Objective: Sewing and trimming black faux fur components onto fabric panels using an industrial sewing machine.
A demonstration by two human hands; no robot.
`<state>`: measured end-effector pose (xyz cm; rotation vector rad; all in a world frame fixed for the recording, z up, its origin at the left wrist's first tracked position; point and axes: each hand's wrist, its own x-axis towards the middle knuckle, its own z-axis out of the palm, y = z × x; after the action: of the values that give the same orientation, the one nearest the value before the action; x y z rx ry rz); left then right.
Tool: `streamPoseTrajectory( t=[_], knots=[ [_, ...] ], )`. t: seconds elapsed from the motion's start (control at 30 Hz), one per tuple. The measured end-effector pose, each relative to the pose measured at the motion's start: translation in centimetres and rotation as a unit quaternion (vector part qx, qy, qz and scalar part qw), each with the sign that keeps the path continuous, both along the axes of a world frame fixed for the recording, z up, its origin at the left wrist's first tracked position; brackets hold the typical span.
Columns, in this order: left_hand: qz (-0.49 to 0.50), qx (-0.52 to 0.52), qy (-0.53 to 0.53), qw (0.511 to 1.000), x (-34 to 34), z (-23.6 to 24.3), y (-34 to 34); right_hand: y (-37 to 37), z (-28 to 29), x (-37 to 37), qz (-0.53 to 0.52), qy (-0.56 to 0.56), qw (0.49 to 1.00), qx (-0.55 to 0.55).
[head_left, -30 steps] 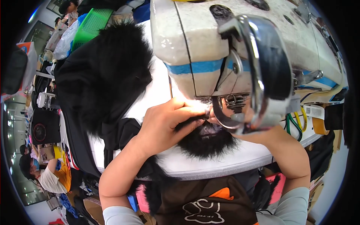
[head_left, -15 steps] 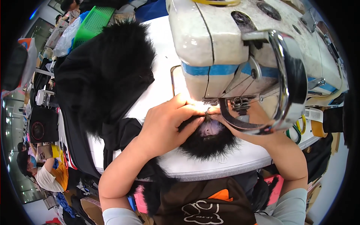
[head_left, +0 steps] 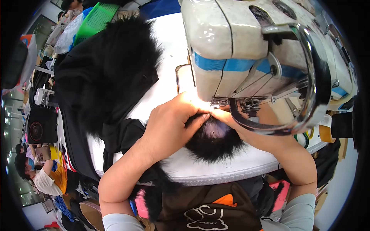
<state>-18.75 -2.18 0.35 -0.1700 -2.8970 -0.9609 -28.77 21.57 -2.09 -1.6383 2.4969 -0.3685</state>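
Observation:
Under the lit needle area of a white sewing machine (head_left: pixel 212 42) with a blue stripe lies a small piece of black fur (head_left: pixel 214 148), its pale lilac backing facing up with a small dark hole in it. My left hand (head_left: pixel 167 125) pinches the fur's far left edge between thumb and fingers. From the other side my right hand (head_left: pixel 250 134) holds the same edge, fingertips almost meeting the left ones by the presser foot (head_left: pixel 220 102). Part of the right hand is hidden behind the curved chrome guard (head_left: pixel 322 77).
Black cloth with fur trim (head_left: pixel 111 69) is heaped on the white table (head_left: pixel 227 175) at the left. A phone-like framed object (head_left: pixel 184 77) lies beside the machine. Beyond stands a green plastic basket (head_left: pixel 96 23). A yellow tape roll (head_left: pixel 327 131) is at right; a co-worker (head_left: pixel 48 177) sits far left.
The view has shifted slightly, so the machine appears farther right. Both hands keep their grip by the needle, fingertips a little closer together, and more of the lilac backing shows.

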Motion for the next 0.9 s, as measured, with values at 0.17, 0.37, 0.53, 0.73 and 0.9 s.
streamPoseTrajectory(
  t=[0.17, 0.37, 0.53, 0.73, 0.9],
  knots=[
    [0.019, -0.034, 0.018, 0.999, 0.5, -0.5, -0.2, -0.4, 0.5, -0.2, -0.023, -0.071, 0.997, 0.006],
    [-0.004, -0.022, 0.056, 0.998, 0.1, -0.4, -0.2, -1.4, 0.1, -1.0, -0.082, -0.168, 0.974, -0.124],
    [-0.019, 0.011, 0.068, 0.997, -0.6, -1.5, -0.9, -0.8, -1.5, -1.9, -0.035, -0.098, 0.981, -0.165],
    [-0.024, -0.016, 0.090, 0.996, -1.5, -1.5, -1.8, -0.2, -3.0, -2.3, -0.113, -0.269, 0.941, -0.170],
    [-0.045, -0.017, 0.111, 0.993, -2.0, -1.6, -2.2, -0.2, -5.2, -2.2, -0.079, -0.207, 0.957, -0.188]
  ],
)
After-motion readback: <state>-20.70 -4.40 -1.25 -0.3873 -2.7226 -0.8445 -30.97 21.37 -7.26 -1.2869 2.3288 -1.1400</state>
